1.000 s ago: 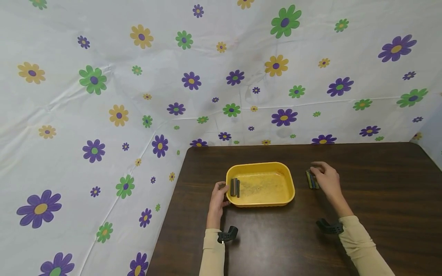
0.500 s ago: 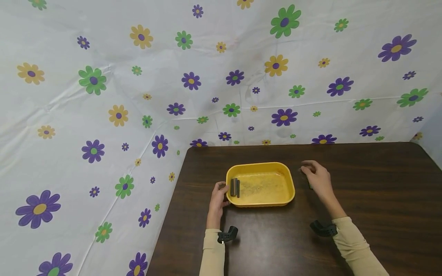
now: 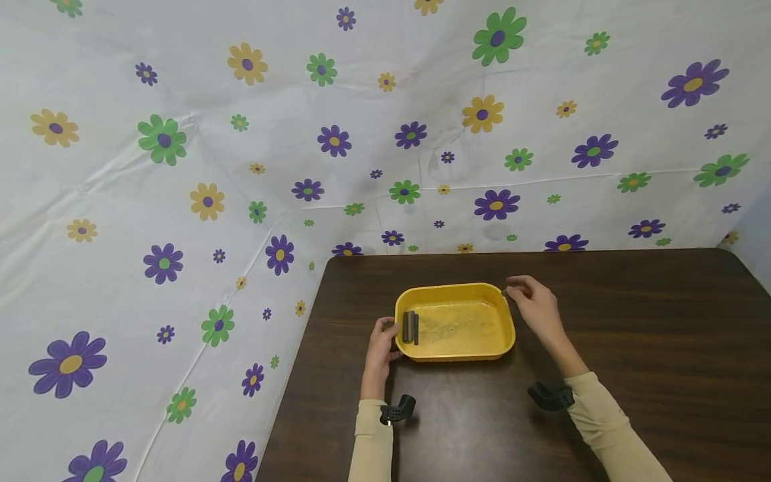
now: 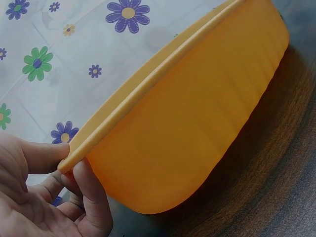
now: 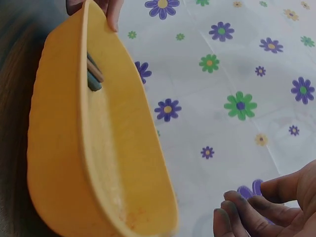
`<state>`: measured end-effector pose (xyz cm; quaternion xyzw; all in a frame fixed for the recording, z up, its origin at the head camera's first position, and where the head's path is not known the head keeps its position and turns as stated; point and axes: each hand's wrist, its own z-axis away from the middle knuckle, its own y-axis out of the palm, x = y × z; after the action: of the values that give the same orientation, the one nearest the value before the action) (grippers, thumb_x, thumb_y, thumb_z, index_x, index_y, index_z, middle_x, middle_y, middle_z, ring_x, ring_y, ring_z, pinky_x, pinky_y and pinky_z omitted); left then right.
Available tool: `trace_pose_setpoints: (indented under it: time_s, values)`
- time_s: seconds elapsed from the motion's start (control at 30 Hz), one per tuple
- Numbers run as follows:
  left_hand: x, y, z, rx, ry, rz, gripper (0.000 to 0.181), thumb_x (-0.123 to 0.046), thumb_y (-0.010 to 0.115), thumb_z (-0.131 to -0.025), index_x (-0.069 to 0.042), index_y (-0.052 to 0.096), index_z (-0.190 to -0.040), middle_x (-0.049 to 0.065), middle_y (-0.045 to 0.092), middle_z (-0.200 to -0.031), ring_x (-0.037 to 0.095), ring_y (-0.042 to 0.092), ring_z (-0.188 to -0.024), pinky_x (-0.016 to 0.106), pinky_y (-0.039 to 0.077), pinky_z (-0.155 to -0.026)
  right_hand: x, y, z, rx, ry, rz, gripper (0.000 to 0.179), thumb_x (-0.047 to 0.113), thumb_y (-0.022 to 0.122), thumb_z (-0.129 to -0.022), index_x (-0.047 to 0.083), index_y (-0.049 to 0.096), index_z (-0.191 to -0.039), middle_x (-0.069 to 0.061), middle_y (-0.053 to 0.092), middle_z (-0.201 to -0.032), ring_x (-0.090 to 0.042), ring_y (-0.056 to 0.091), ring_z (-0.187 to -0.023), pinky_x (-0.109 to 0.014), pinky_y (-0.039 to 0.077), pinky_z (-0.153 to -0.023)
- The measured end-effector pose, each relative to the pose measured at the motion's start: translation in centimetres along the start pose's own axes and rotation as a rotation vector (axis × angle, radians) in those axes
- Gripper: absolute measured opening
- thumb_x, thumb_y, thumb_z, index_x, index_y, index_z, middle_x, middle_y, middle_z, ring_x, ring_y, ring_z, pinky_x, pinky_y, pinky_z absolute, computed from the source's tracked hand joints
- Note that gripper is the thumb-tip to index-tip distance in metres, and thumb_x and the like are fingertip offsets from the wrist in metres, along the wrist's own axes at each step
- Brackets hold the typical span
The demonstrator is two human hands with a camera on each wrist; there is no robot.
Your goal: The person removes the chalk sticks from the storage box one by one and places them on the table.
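Observation:
My left hand point(image 3: 381, 340) holds the left end of a yellow plastic tray point(image 3: 454, 355); in the left wrist view its thumb and fingers point(image 4: 93, 197) pinch the rim. Several dark pastel-like sticks point(image 3: 409, 328) lie side by side at the tray's left end. In the right wrist view, the sticks point(image 5: 94, 74) look grey-blue and brown. Close to the tray's far right corner is my right hand point(image 3: 539, 313), fingers bent and fingertips smudged dark. A small dark spot shows at its fingertips; I cannot tell whether it is a held stick.
The dark wood-grain table point(image 3: 650, 335) spreads around the tray. Behind and to the left hangs a white flowered sheet point(image 3: 361, 100). Each wrist carries a black camera mount, the right mount point(image 3: 551, 396) hanging close over the table.
My right hand has moved left from the small group of coloured sticks on the table to the tray's right corner. Those sticks are now out of sight. My left hand and the tray stayed put.

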<state>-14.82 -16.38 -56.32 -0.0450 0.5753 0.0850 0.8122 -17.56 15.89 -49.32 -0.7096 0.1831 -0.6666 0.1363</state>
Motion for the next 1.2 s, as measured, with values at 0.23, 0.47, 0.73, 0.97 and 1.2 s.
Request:
trace_pose_setpoints:
  time_s: [0.23, 0.47, 0.73, 0.97, 1.2]
  values:
    - [0.1, 0.0, 0.1, 0.001, 0.002, 0.001, 0.034, -0.022, 0.057, -0.107, -0.002, 0.052, -0.134, 0.018, 0.062, -0.110, 0.019, 0.062, -0.078, 0.027, 0.049, -0.058, 0.9, 0.7, -0.3, 0.036, -0.026, -0.051, 0.035, 0.017, 0.053, -0.110, -0.007, 0.059, -0.135, -0.028, 0.070, -0.116, -0.042, 0.068, -0.104, -0.036, 0.059, -0.080]
    - [-0.1, -0.3, 0.0, 0.023, -0.006, 0.005, 0.037, -0.021, 0.057, -0.108, 0.001, 0.050, -0.137, 0.025, 0.062, -0.114, 0.021, 0.063, -0.080, 0.029, 0.049, -0.059, 1.3, 1.9, -0.4, 0.080, -0.055, -0.114, 0.034, 0.015, 0.054, -0.109, -0.007, 0.059, -0.135, -0.027, 0.071, -0.115, -0.042, 0.068, -0.105, -0.034, 0.059, -0.081]
    - [-2.5, -0.1, 2.2, 0.053, 0.023, 0.006, 0.031, -0.015, 0.056, -0.107, 0.003, 0.051, -0.131, 0.029, 0.060, -0.111, 0.022, 0.063, -0.079, 0.029, 0.051, -0.061, 1.6, 3.9, -0.2, 0.133, -0.064, -0.132, 0.032, 0.012, 0.055, -0.108, -0.006, 0.060, -0.134, -0.026, 0.072, -0.111, -0.040, 0.069, -0.100, -0.047, 0.059, -0.084]
    - [-0.7, -0.1, 0.7, 0.012, 0.011, -0.004, 0.029, -0.018, 0.055, -0.107, -0.001, 0.051, -0.131, 0.027, 0.060, -0.112, 0.020, 0.061, -0.078, 0.029, 0.049, -0.060, 2.3, 5.5, -0.1, 0.163, -0.069, -0.088, 0.031, 0.010, 0.056, -0.107, -0.006, 0.061, -0.132, -0.024, 0.073, -0.109, -0.043, 0.069, -0.100, -0.050, 0.058, -0.084]
    - [0.1, -0.2, 0.1, 0.000, 0.008, 0.001, 0.034, -0.023, 0.059, -0.107, -0.004, 0.052, -0.134, 0.018, 0.062, -0.108, 0.017, 0.059, -0.076, 0.027, 0.048, -0.058, 3.1, 6.7, -0.1, 0.196, -0.083, -0.107, 0.030, 0.009, 0.057, -0.106, -0.007, 0.061, -0.131, -0.023, 0.073, -0.107, -0.042, 0.069, -0.100, -0.052, 0.058, -0.084]
